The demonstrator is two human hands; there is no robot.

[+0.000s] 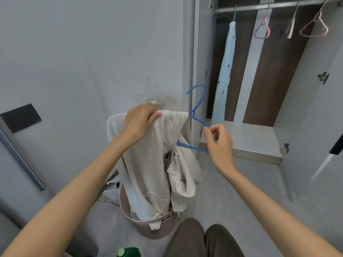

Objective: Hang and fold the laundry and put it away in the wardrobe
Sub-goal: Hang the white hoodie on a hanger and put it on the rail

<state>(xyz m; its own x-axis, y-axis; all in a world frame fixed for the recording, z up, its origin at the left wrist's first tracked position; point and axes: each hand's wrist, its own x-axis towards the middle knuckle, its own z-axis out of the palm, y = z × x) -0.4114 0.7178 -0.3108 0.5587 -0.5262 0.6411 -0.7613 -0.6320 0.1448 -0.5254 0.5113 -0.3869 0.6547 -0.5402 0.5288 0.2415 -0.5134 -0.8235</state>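
Cream hooded sweatshirt [157, 164] hangs in mid-air in front of the person, above the basket and just left of the open wardrobe. The left hand [138, 123] grips it at the top, fingers curled over a bunched shoulder edge. The right hand [220, 143] pinches one end of a blue wire coat hanger [199, 101] between thumb and forefinger, the other fingers loosely bent. The hanger's hook points up and its other end is tucked inside the sweatshirt.

Below the hands, a round pink perforated plastic laundry basket [159, 229] stands on the grey tiled floor. It holds crumpled white laundry, and the sweatshirt's lower end drops into it. The grey wardrobe [259, 138] stands open at the right; on its metal rail [269, 5] hang a pale blue patterned garment [224, 71] and several bare pink hangers [262, 28].

The sweatshirt is limp and creased. Its hood sags at the right, a thin cord dangles down the front, and a pocket seam shows low down. A dark label is visible inside the opening.
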